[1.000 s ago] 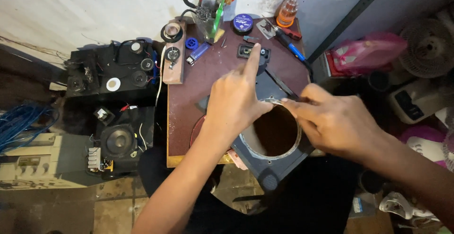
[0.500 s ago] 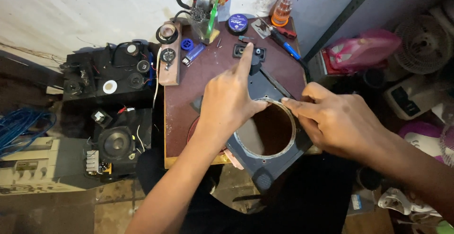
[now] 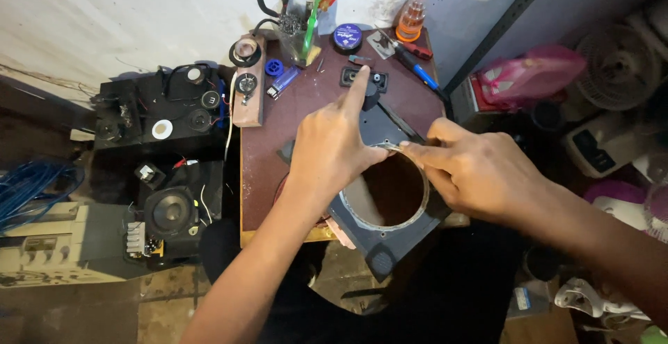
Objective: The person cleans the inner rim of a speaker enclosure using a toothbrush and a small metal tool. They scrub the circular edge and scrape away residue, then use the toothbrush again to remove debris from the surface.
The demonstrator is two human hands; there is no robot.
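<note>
Panel with round hole lies on table, overhanging its near edge at 5 o'clock. Left hand rests on panel at 10 o'clock of hole; right hand at 2 o'clock. Cup of tools at table's 12 o'clock. Loose speaker off table, 9 o'clock
</note>
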